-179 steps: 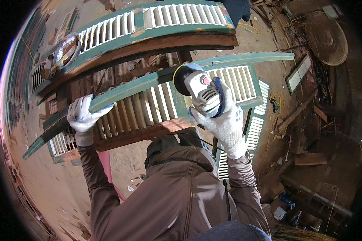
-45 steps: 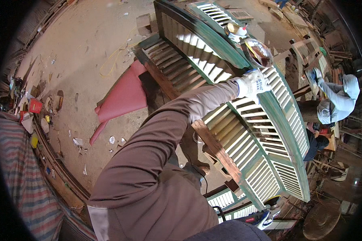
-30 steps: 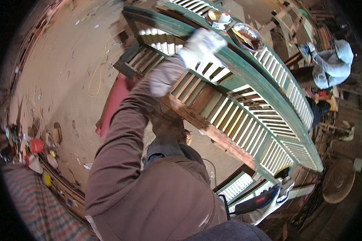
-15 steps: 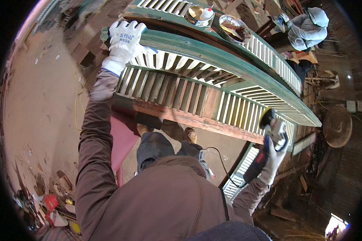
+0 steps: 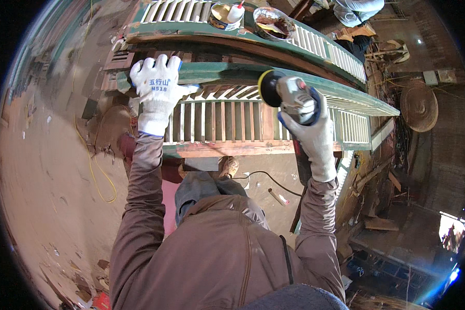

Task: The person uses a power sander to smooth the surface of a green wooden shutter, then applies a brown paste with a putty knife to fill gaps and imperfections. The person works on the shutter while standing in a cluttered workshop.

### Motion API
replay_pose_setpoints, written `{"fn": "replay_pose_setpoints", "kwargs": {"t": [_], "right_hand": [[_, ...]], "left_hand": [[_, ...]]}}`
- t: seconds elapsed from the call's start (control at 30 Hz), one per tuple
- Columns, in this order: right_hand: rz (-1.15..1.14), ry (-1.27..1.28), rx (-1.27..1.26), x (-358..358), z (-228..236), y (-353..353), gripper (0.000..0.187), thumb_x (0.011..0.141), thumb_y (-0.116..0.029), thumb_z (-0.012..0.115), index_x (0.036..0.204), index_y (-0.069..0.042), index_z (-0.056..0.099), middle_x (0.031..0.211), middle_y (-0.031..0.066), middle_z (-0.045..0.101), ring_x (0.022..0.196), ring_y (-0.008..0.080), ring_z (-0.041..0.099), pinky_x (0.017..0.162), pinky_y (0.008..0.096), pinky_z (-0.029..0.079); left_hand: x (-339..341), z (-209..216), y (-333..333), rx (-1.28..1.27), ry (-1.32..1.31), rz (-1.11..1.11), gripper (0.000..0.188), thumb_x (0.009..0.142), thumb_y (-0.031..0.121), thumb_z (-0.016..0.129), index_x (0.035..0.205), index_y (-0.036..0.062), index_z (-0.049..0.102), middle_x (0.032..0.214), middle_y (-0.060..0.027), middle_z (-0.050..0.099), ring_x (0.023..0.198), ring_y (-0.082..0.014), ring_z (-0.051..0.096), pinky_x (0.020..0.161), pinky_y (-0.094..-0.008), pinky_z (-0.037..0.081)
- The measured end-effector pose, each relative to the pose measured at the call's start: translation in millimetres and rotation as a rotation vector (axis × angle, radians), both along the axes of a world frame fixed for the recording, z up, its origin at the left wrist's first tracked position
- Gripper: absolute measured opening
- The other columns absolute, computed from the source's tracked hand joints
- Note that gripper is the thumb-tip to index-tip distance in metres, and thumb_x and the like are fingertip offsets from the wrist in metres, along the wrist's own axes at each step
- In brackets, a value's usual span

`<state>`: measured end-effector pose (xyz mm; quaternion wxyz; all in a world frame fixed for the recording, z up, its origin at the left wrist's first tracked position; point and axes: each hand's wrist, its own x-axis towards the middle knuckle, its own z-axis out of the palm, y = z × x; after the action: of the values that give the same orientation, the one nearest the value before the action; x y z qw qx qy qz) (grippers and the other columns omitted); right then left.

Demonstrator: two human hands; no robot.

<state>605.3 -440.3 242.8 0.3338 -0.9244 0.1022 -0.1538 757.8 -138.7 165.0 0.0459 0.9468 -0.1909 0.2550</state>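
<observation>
Up it came! The disc sander [image 5: 298,101], earlier low by the green shutter's [image 5: 232,74] right end, had swung to mid-edge, gripped in my right hand [image 5: 315,137]; contact I couldn't tell. My left hand [image 5: 157,90] lay spread over the left end. A second shutter [image 5: 191,27] crowded the far edge; open floor [image 5: 41,160] stretched leftward.

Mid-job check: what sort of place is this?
Likely a woodworking workshop. What shows it: the power tool with a round disc in the right hand, the green-framed slatted panel under the left hand, and a second slatted panel beyond, bearing open containers.
</observation>
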Motion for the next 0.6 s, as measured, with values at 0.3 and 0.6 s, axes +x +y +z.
{"fn": "replay_pose_setpoints", "kwargs": {"t": [0.3,0.6], "right_hand": [[0.044,0.192,0.007,25,28,45,0.085,0.072,-0.040,0.090,0.140,-0.004,0.052,0.119,0.0212,0.070,0.110,0.0318,0.070,0.093,0.0386,0.055],[-0.149,0.137,-0.023,-2,20,-54,0.080,0.073,-0.038,0.089,0.136,-0.002,0.054,0.108,0.0197,0.073,0.095,0.0262,0.074,0.083,0.0376,0.057]], "left_hand": [[-6,0,-1,0.076,0.008,0.057,0.058,0.051,0.044,0.090,0.098,0.0216,0.064,0.095,-0.0005,0.060,0.096,-0.0227,0.057,0.092,-0.0461,0.039],[-12,5,-8,0.069,-0.015,0.083,0.084,0.050,0.082,0.076,0.103,0.0172,0.070,0.097,-0.0013,0.065,0.093,-0.0249,0.058,0.087,-0.0471,0.040]]}}
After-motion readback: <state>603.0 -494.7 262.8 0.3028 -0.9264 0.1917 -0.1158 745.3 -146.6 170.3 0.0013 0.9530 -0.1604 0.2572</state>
